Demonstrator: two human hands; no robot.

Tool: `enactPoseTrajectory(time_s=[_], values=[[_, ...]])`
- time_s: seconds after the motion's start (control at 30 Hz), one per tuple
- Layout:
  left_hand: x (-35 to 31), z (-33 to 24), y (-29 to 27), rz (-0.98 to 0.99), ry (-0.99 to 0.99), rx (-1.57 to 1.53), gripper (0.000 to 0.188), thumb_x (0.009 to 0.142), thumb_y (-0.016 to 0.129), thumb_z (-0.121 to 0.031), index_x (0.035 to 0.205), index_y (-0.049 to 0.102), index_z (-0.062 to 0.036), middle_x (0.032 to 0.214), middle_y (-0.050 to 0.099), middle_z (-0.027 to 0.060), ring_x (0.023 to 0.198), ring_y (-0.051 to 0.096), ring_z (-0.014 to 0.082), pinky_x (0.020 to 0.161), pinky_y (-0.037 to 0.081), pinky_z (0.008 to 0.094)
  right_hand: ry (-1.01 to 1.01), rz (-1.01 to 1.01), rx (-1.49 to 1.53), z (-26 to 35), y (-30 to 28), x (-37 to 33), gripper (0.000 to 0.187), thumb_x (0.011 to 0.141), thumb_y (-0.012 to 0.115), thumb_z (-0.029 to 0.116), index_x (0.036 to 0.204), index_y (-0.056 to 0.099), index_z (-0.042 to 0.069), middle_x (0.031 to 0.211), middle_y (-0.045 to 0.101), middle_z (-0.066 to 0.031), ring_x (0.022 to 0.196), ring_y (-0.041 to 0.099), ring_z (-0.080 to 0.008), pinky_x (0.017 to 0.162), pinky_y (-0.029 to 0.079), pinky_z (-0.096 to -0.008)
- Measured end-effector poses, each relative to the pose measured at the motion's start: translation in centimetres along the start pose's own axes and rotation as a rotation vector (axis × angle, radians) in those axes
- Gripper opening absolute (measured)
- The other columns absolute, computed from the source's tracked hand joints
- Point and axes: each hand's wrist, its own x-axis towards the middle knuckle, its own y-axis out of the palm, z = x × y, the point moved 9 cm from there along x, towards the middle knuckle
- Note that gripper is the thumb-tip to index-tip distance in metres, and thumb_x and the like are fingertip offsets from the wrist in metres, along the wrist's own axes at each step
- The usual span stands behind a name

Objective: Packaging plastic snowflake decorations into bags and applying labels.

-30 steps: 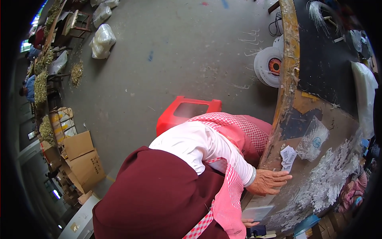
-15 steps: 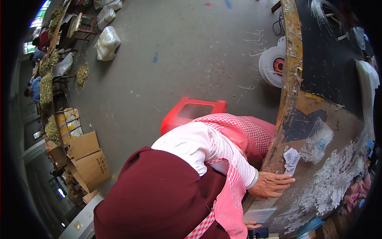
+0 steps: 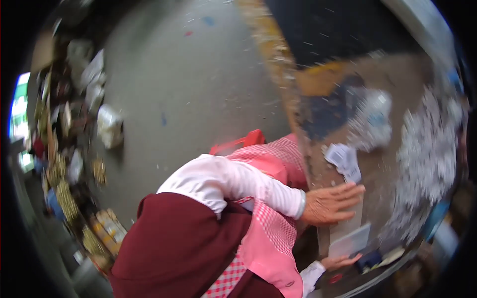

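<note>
Labels [image 3: 344, 160] lie loose on the table [image 3: 380, 174] beside the slightly parted fingers of the left hand [image 3: 331, 204], the right hand [image 3: 340, 261], fingers extended, is near a sheet [image 3: 350, 241], and no label seems picked up yet.

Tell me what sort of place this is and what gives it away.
Probably a workshop for hand assembly or packing: a worn worktable holds white paper labels and a heap of white pieces, and bulging plastic bags sit on the floor.
</note>
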Motion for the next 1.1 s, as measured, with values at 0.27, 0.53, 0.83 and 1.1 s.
enactPoseTrajectory(time_s=[0.27,0.53,0.83,1.1], values=[[1.3,-0.2,1.0,0.328,-0.074,0.160,0.052,0.083,0.067,-0.027,0.132,0.054,-0.0173,0.142,0.045,0.0162,0.138,0.034,0.0395,0.110,0.025,0.0574,0.275,-0.253,0.293,-2.7,1.3,-1.8,0.070,0.090,0.050,0.041,0.141,0.033,-0.004,0.144,0.038,-0.0174,0.135,0.034,-0.0306,0.113,0.024,-0.0426],[1.0,-2.0,3.2,0.250,0.169,0.381,0.056,0.090,0.058,-0.037,0.139,0.047,-0.0122,0.144,0.043,0.0118,0.140,0.026,0.0387,0.115,0.012,0.0554,0.164,-0.419,0.003,-1.4,-2.7,-2.4,0.060,0.083,0.063,0.032,0.135,0.047,0.006,0.136,0.047,-0.0127,0.129,0.039,-0.0327,0.109,0.026,-0.0450],[0.1,-1.5,4.0,0.307,0.319,0.431,0.056,0.098,0.047,-0.039,0.144,0.038,-0.0088,0.145,0.040,0.0158,0.137,0.031,0.0391,0.111,0.023,0.0531,0.253,-0.805,0.208,-3.2,-2.8,-4.5,0.035,0.076,0.072,0.009,0.106,0.054,0.009,0.119,0.051,-0.0124,0.120,0.046,-0.0347,0.101,0.038,-0.0458],[0.6,-0.5,3.7,0.302,0.174,0.443,0.057,0.099,0.044,-0.039,0.145,0.036,-0.0067,0.147,0.036,0.0193,0.139,0.027,0.0389,0.112,0.023,0.0529,0.217,-0.802,0.299,-3.9,-2.0,-3.8,0.028,0.073,0.075,0.007,0.085,0.050,0.008,0.114,0.052,-0.0123,0.120,0.047,-0.0352,0.099,0.041,-0.0445]])
